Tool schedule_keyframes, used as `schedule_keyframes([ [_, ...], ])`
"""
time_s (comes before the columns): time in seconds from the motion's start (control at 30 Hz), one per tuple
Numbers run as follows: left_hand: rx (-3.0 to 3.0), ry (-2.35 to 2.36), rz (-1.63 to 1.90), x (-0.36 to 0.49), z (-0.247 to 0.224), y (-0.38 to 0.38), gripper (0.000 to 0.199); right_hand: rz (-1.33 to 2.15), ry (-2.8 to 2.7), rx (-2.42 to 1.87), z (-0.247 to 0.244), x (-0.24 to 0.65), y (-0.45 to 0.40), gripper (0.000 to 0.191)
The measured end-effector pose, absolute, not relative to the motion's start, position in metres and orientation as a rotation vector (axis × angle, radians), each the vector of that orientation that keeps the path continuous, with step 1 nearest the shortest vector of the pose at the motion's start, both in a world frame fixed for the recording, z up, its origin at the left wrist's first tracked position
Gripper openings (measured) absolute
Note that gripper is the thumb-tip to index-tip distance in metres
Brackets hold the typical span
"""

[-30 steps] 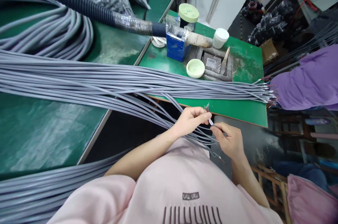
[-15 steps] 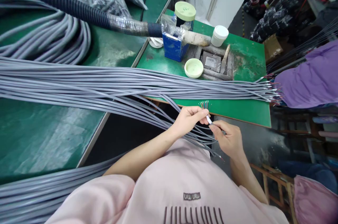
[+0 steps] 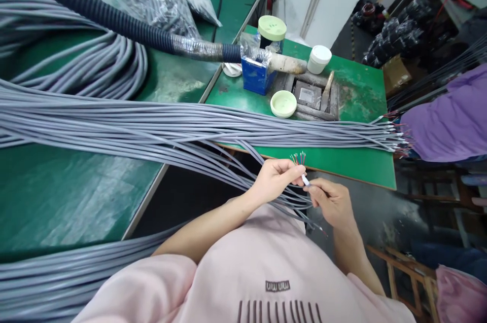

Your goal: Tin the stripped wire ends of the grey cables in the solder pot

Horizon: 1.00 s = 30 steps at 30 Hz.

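Above my lap, my left hand [image 3: 279,177] pinches the coloured wires [image 3: 300,158] at the stripped end of a grey cable, and their bare tips fan out past my fingertips. Just below, my right hand [image 3: 330,201] grips the same cable at its white sleeve [image 3: 305,180]. Only a short piece of the sleeve shows between the two hands; the rest is behind my fingers. Loose grey cables [image 3: 243,173] hang beneath and behind my hands. On the bench beyond lies a thick bundle of grey cables [image 3: 228,125], with stripped ends pointing right.
A solder pot [image 3: 307,96] is set on the green bench [image 3: 357,160], near a pale green dish [image 3: 283,104], a white tub [image 3: 318,59] and a blue box [image 3: 256,77]. A black hose [image 3: 152,31] crosses above coiled cables [image 3: 125,67]. Someone's purple sleeve [image 3: 449,115] is at right.
The view has shifted slightly, so the bench appears a little lower and further right. Both hands keep their hold on the cable; the wire fan looks slightly turned.
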<state>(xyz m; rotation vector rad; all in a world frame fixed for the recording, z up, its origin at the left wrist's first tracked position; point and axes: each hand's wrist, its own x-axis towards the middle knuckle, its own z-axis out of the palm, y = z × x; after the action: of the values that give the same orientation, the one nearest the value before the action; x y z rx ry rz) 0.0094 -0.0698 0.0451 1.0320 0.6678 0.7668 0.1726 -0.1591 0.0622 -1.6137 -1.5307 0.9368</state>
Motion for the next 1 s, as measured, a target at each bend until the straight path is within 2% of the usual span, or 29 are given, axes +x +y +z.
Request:
schedule_keyframes([
  [0.7,1.097,0.673,0.766,0.006,0.046,-0.077,0.035,1.236,-1.293,-1.410,0.045,0.177,-0.162,0.026],
  [1.0,1.133,0.662,0.793,0.005,0.043,-0.072,0.035,1.237,-1.262,-1.403,0.046,0.177,-0.161,0.026],
])
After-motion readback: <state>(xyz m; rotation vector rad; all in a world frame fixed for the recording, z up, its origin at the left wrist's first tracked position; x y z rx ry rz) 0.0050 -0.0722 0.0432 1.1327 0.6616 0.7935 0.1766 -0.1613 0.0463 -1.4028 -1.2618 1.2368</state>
